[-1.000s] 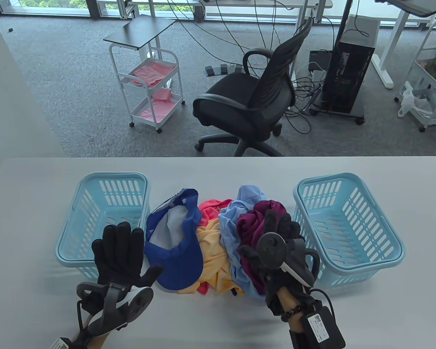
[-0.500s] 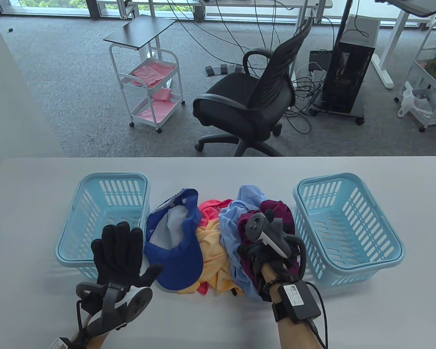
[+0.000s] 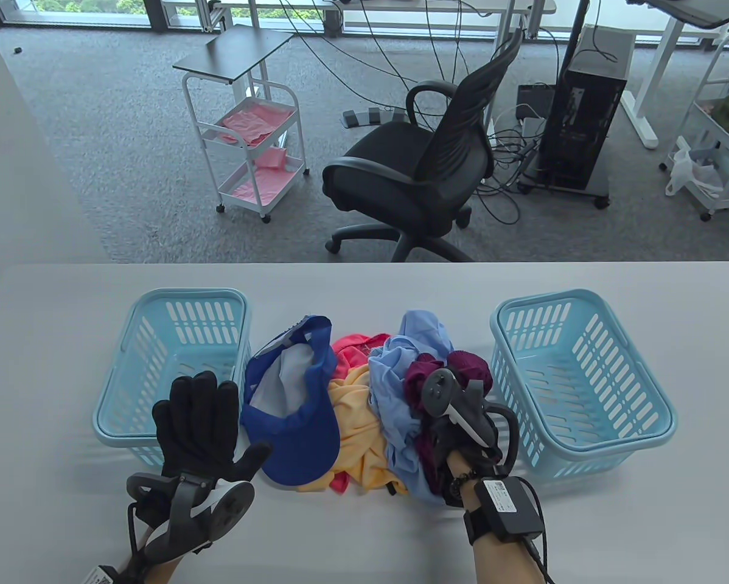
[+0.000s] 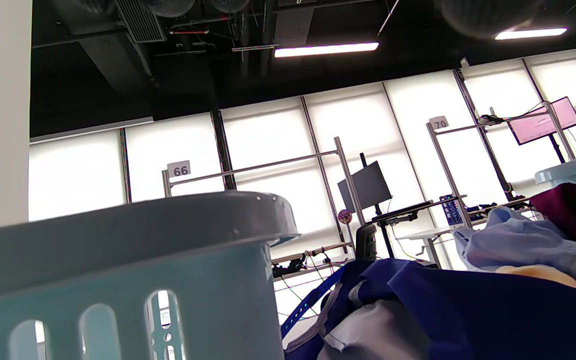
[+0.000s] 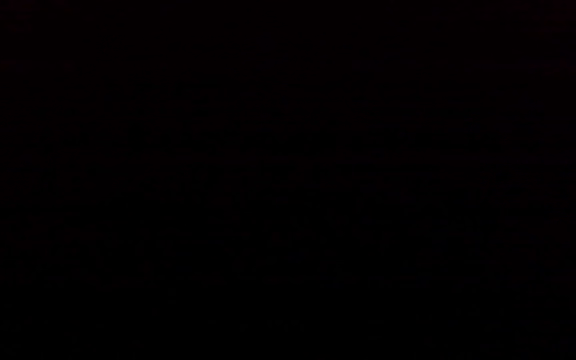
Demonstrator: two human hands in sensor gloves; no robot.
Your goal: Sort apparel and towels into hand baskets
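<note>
Maroon cloth sits at the pile's three o'clock edge; right hand is buried in it, fingers hidden, grip unclear. Tangled blue shirt could drag along. Left hand lies spread flat.

The left wrist view looked up from low on the counter. A pale blue basket filled the lower left, its rolled rim above a wall of slotted holes. Just right of it lay a dark blue cap, its grey lining showing, a blue strap trailing toward the basket. Behind the cap rose a light blue garment, a yellow cloth below it and a maroon cloth at the right edge. A second basket's rim showed far right. Bright blinds and racks numbered 66 and 70 stood beyond.
</note>
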